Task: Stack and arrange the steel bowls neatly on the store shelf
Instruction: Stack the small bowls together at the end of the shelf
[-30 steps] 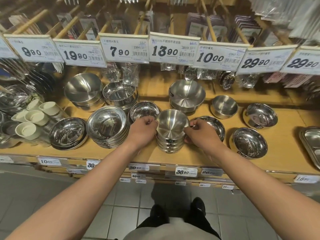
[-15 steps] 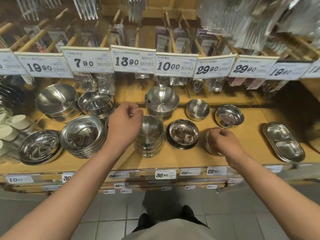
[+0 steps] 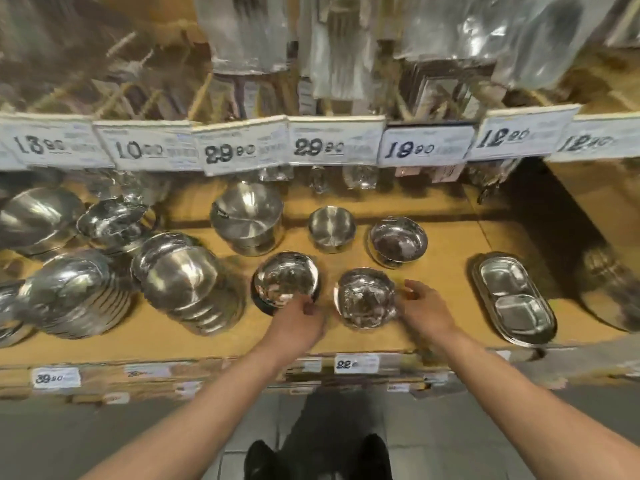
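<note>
On the shelf [image 3: 450,237], both hands are gripping slick, light, rigid bowls' rims: left hand [image 3: 298,323], right hand [image 3: 424,308].

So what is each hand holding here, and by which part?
Left hand touches the left bowl's near rim; right hand touches the right bowl's right side. A firm grip cannot be told.
</note>
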Motion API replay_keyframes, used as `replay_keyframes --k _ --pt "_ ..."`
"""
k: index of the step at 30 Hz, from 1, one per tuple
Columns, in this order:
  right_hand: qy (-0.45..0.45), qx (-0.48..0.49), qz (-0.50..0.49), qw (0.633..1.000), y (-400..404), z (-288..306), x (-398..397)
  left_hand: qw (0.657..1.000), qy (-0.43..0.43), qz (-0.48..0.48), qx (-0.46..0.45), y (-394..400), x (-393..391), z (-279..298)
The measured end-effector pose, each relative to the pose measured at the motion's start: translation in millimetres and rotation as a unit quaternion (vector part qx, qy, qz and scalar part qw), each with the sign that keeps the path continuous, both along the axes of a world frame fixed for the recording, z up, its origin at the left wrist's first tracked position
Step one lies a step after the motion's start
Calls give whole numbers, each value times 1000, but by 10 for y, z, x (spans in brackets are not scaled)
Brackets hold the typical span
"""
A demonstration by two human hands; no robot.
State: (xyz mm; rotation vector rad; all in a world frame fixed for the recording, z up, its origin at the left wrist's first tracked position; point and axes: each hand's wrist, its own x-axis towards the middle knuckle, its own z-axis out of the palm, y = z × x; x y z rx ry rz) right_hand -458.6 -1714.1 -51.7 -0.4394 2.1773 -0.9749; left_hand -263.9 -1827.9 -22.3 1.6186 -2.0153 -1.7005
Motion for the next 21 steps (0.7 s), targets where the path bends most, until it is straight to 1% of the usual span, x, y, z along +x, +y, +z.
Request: replay_keyframes --k 1,3,6,7,10,13,17,21 --pt "-19 -5 26 999 -9 -24 -17 1000 -5 19 17 72 -113 -39" --pt "-41 -13 65 997 -21 -87 -71 998 -8 52 24 168 -307 -118" --pt "-118 -49 49 991 21 -141 -214 995 -5 98 11 234 -519 -243" --pt "-122 -54 43 990 60 -143 -280 994 -2 111 15 256 -574 -264" --pt "-80 -42 57 994 209 -187 -526 993 2 106 48 364 -742 -289" --pt "-87 -39 53 994 318 -235 -749 994 0 85 72 507 -914 -323" --pt "-95 -62 65 991 369 -285 -908 986 26 131 99 626 -1062 -421" --pt "-98 -62 61 991 348 -298 -964 969 72 188 143 622 -1101 -451"
